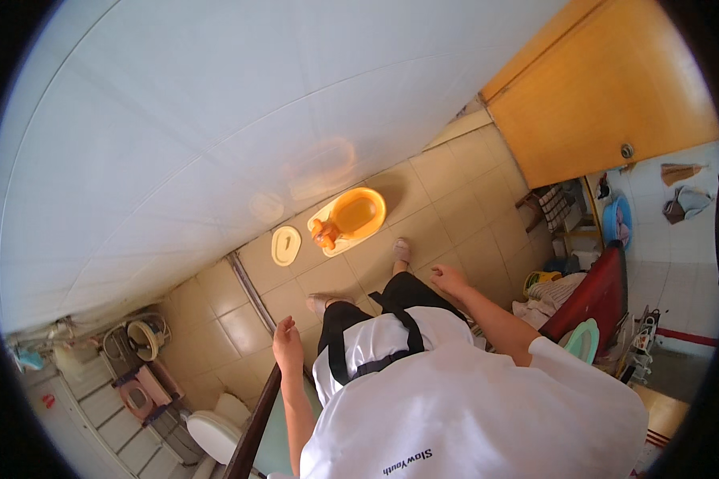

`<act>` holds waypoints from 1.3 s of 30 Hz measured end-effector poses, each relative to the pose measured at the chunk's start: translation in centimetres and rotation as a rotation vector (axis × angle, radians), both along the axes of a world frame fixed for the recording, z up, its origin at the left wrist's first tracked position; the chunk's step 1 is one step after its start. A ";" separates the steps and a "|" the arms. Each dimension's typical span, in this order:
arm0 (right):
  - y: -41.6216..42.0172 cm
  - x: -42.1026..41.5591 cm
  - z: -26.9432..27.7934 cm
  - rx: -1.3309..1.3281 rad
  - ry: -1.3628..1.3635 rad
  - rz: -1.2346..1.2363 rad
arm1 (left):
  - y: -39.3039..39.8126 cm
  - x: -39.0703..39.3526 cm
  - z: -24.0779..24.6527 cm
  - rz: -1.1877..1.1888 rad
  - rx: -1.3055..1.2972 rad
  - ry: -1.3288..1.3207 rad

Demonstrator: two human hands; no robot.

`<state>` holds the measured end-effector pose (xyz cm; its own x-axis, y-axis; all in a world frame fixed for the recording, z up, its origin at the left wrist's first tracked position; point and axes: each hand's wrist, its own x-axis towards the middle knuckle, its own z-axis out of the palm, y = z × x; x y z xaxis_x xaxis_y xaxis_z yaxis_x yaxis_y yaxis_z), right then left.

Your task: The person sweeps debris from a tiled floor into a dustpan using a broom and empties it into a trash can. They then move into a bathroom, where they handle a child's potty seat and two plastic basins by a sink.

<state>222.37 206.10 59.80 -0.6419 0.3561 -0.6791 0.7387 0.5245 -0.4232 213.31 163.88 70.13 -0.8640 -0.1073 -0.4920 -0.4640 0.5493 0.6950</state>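
My left hand hangs at the left beside the brown edge of a door or frame, fingers loosely curled, with nothing seen in it. To the right, above my thigh, my right hand is empty too, its fingers partly bent. On the tiled floor in front of my feet stands an orange and cream child's potty with an orange handle part at its left end. A cream oval lid lies just left of it, apart from it. Neither hand touches the potty or the lid.
A white wall runs behind the potty. At the upper right is an orange wooden door. A blue basin, a red panel and a green basin are at the right. A white toilet and a metal floor track lie left.
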 end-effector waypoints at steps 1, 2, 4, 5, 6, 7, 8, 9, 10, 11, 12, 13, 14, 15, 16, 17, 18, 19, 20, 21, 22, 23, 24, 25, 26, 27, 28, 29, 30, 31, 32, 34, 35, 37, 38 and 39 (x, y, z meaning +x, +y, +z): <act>0.9 -0.1 -0.1 -0.024 0.011 -0.023 | 2.0 -0.2 0.1 -0.021 -0.007 0.004; 2.1 -0.6 -0.1 -0.048 0.023 -0.045 | 3.9 -0.3 -0.7 -0.044 -0.016 0.021; 5.2 -1.4 -1.6 -0.044 0.007 -0.075 | 7.9 -0.9 -1.4 -0.093 -0.059 0.039; 6.9 -2.4 -3.1 -0.009 -0.016 -0.087 | 11.0 -1.0 -0.7 -0.112 -0.131 0.040; 7.3 -2.6 -4.9 0.010 -0.053 -0.106 | 12.9 -0.5 -1.1 -0.126 -0.133 0.046; 7.3 -4.7 -2.2 -0.082 -0.056 -0.110 | 14.0 0.5 -1.6 -0.140 -0.142 0.042; 8.1 -6.7 0.8 -0.159 -0.058 -0.133 | 15.4 1.3 -1.7 -0.193 -0.169 -0.014; 8.8 -6.5 -2.5 -0.123 -0.007 -0.103 | 16.9 1.8 -1.8 -0.243 -0.186 -0.063; 9.6 -6.5 -6.2 -0.081 0.042 -0.065 | 18.5 2.0 -2.1 -0.290 -0.169 -0.032; 10.0 -7.8 -6.9 -0.142 0.011 -0.107 | 19.8 2.2 -2.5 -0.317 -0.154 -0.005; 11.0 -10.0 -7.1 -0.206 -0.027 -0.147 | 21.4 1.9 -2.8 -0.352 -0.179 -0.102; 11.6 -10.9 -9.5 -0.241 -0.047 -0.121 | 22.2 1.7 -3.9 -0.392 -0.210 -0.095; 11.9 -11.6 -12.1 -0.280 -0.058 -0.089 | 22.8 1.9 -5.1 -0.427 -0.243 -0.082; 11.7 -11.8 -15.2 -0.193 0.003 -0.077 | 23.2 1.9 -6.2 -0.465 -0.273 -0.073; 11.1 -11.9 -18.5 -0.101 0.061 -0.063 | 23.6 1.5 -7.4 -0.547 -0.329 -0.143; 10.5 -12.8 -20.5 -0.109 0.065 -0.088 | 23.9 1.5 -9.1 -0.557 -0.362 -0.153; 10.5 -14.1 -22.1 -0.110 0.070 -0.113 | 24.4 1.5 -11.3 -0.567 -0.387 -0.160; 10.9 -15.8 -24.1 -0.137 0.023 -0.087 | 25.2 1.4 -13.6 -0.573 -0.413 -0.166; 10.5 -17.0 -25.8 -0.181 -0.031 -0.056 | 25.6 1.3 -15.3 -0.619 -0.456 -0.185; 10.5 -18.0 -26.9 -0.266 -0.032 -0.062 | 26.3 1.1 -16.9 -0.660 -0.504 -0.209; 10.4 -18.7 -28.6 -0.270 -0.070 -0.068 | 27.1 0.8 -19.0 -0.705 -0.544 -0.222; 10.1 -19.4 -31.9 -0.243 -0.051 -0.070 | 27.3 0.6 -21.1 -0.742 -0.555 -0.230; 9.8 -19.8 -35.0 -0.217 -0.033 -0.068 | 27.3 0.6 -23.0 -0.776 -0.567 -0.241; 9.3 -20.9 -37.0 -0.246 -0.082 -0.066 | 26.9 0.8 -24.5 -0.800 -0.583 -0.255; 9.0 -22.2 -38.6 -0.272 -0.130 -0.064 | 26.6 0.6 -25.8 -0.818 -0.568 -0.295; 8.3 -22.9 -40.9 -0.152 -0.087 -0.083 | 26.7 0.6 -26.7 -0.829 -0.564 -0.320; 7.8 -23.5 -43.1 -0.027 -0.042 -0.101 | 27.0 0.6 -27.4 -0.841 -0.557 -0.340; 7.3 -24.3 -45.1 0.036 -0.012 -0.114 | 27.1 0.4 -28.1 -0.854 -0.548 -0.356; 6.8 -24.9 -46.9 0.094 0.021 -0.121 | 27.1 0.1 -28.3 -0.866 -0.546 -0.330; 6.7 -25.4 -48.3 0.073 -0.006 -0.102 | 27.0 -0.3 -28.2 -0.880 -0.540 -0.303; 6.9 -25.8 -49.5 0.056 -0.029 -0.086 | 26.7 -0.6 -28.4 -0.897 -0.532 -0.271; 5.7 -26.2 -50.0 0.098 0.015 -0.127 | 25.9 -0.8 -28.9 -0.890 -0.537 -0.280; 5.4 -26.2 -49.9 0.123 0.039 -0.120 | 25.6 -0.9 -29.0 -0.892 -0.536 -0.278; 5.6 -26.0 -49.5 0.188 0.084 -0.100 | 26.1 -1.0 -29.1 -0.901 -0.547 -0.276; 5.7 -25.6 -49.1 0.215 0.153 -0.085 | 26.3 -1.1 -29.1 -0.910 -0.550 -0.270; 5.8 -25.3 -48.2 0.249 0.225 -0.065 | 26.5 -1.2 -29.1 -0.930 -0.551 -0.267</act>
